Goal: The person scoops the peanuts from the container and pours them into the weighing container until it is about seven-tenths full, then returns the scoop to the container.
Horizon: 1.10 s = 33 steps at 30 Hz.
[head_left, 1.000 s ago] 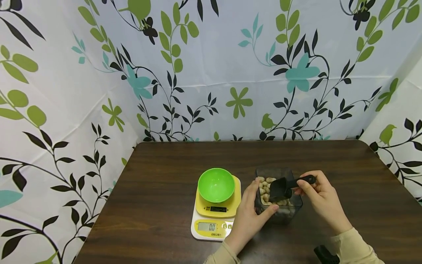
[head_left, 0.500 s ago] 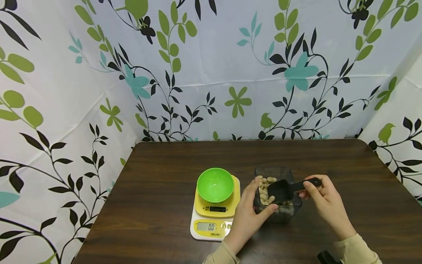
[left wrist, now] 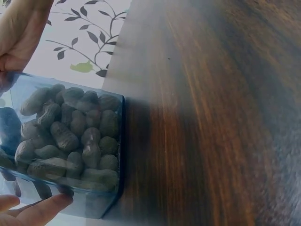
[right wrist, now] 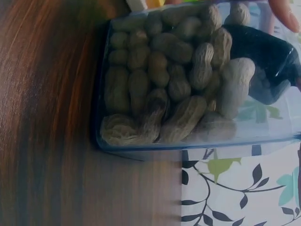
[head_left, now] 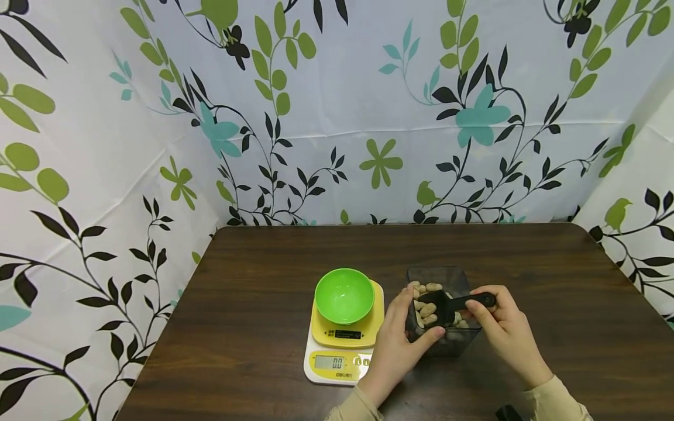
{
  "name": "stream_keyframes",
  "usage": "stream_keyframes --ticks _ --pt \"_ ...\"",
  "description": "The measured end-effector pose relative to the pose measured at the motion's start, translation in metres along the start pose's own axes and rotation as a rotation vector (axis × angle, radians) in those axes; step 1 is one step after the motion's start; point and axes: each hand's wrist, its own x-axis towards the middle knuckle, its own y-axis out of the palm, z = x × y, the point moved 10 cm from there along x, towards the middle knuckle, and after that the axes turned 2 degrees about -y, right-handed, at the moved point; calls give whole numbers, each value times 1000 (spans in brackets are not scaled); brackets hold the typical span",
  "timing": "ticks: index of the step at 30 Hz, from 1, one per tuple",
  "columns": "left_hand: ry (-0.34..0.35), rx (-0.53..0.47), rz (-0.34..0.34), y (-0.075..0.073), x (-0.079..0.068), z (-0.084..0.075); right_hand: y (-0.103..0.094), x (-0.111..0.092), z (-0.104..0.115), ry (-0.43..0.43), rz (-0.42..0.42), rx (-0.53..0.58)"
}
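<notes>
My left hand (head_left: 392,351) grips the near left corner of a clear, dark-tinted plastic container (head_left: 447,346), thumb on the front wall. Inside are unshelled peanuts (head_left: 427,320), seen through the walls as a thick layer in the left wrist view and the right wrist view. My right hand (head_left: 508,330) pinches the handle of a black scoop (head_left: 453,305) at the container's right side. The scoop's head (right wrist: 261,59) is down among the upper peanuts. Some peanuts lie at its mouth; how many are inside I cannot tell.
Left of the container stands a yellow and white kitchen scale (head_left: 337,339), its display reading 0.0. A green bowl (head_left: 344,296) sits on its platform. All rest on a dark wooden table (head_left: 263,327). A black object (head_left: 508,413) shows beside the right sleeve. Leaf-patterned curtains surround the table.
The scoop first shifted right and has now moved back left, turned and lower among the peanuts, with my right hand following. My left hand, the container, the bowl and the scale keep their places.
</notes>
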Motion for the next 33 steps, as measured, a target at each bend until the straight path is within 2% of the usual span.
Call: stream_keyframes --ticks 6,11,14,19,23,26,33 --pt "-32 -16 16 1 0 2 -3 0 -6 50 -32 35" --pt "-20 -1 1 0 0 2 -5 -5 -17 131 -3 -3" --pt "-39 -14 8 1 0 4 -6 -9 -23 171 6 -18" --pt "-48 -20 23 1 0 3 -6 -13 -29 221 -44 47" --pt "-43 -18 22 1 1 4 5 -12 -31 259 -12 80" --pt "-44 -19 23 1 0 4 11 -12 -30 270 12 91" --pt "-34 0 25 2 1 5 6 -13 -34 301 -10 70"
